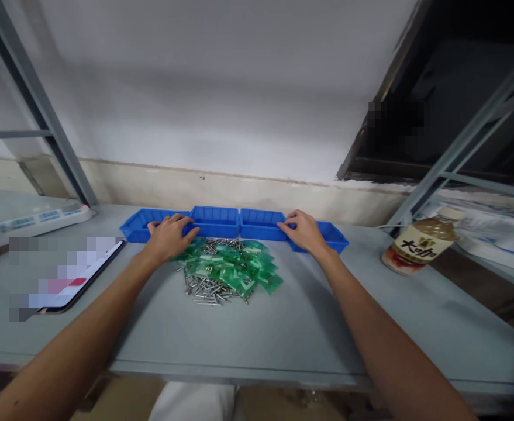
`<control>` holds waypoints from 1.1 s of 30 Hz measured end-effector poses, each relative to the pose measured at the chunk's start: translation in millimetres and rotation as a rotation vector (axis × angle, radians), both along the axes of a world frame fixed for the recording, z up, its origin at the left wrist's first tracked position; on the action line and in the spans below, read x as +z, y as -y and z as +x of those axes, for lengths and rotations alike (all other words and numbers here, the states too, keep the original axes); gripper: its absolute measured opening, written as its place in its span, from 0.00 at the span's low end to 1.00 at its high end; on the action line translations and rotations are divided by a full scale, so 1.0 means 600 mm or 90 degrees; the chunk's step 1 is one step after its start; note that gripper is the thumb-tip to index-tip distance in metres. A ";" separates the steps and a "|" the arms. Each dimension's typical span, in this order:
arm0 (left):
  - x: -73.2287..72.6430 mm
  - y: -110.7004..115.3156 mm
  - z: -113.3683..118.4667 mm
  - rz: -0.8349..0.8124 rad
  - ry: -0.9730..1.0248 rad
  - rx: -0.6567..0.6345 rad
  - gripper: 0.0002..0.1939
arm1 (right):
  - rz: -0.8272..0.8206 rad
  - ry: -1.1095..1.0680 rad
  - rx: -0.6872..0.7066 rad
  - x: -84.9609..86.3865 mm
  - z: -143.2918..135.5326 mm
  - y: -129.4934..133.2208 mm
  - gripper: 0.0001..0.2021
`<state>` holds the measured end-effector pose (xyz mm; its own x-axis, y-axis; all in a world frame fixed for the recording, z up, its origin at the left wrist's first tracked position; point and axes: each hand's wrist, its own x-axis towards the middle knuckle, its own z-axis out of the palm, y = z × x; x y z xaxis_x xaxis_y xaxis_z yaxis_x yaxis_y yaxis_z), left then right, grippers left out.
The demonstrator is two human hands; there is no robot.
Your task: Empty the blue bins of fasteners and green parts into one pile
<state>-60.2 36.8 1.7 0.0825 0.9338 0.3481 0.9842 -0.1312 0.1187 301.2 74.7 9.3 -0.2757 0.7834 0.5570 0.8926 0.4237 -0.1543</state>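
Blue bins (234, 224) stand in a row of four along the back of the grey table (309, 327), close to the wall. Just in front of them lies a heap of green plastic pieces (233, 266) mixed with small metal pins (204, 290).

Both arms reach straight forward from the near edge, well apart, with the heap between them. The left hand (169, 237) lies palm down, fingers loosely spread over the front rim where the first and second bins meet, gripping nothing. The right hand (303, 230) rests the same way, flat and open, on the rim near the joint between the third and fourth bins. Neither hand holds a piece or a pin.

As I judge it, the hands are lining up or steadying the row, and the heap looks untouched by them. Any shift of the row calls for even pressure from both hands, so the bins stay in line.

A phone (79, 278) lies at the left, a power strip (46, 219) behind it, and a drink bottle (418, 245) lies tipped at the right.
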 end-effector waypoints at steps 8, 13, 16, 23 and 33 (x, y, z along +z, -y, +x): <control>0.004 0.004 0.000 -0.011 0.030 0.003 0.21 | -0.014 -0.035 0.055 0.005 0.009 0.004 0.13; 0.002 0.004 0.003 -0.011 0.035 0.012 0.22 | -0.012 -0.050 0.050 0.006 0.010 0.005 0.12; 0.001 0.003 0.002 -0.016 0.031 0.006 0.22 | -0.017 -0.039 0.047 0.006 0.009 0.006 0.12; 0.001 0.004 0.000 -0.014 -0.027 0.007 0.24 | 0.102 -0.011 -0.004 0.006 -0.039 0.022 0.13; 0.036 0.045 0.035 0.150 0.044 -0.071 0.20 | -0.097 0.020 0.194 0.018 -0.117 0.077 0.09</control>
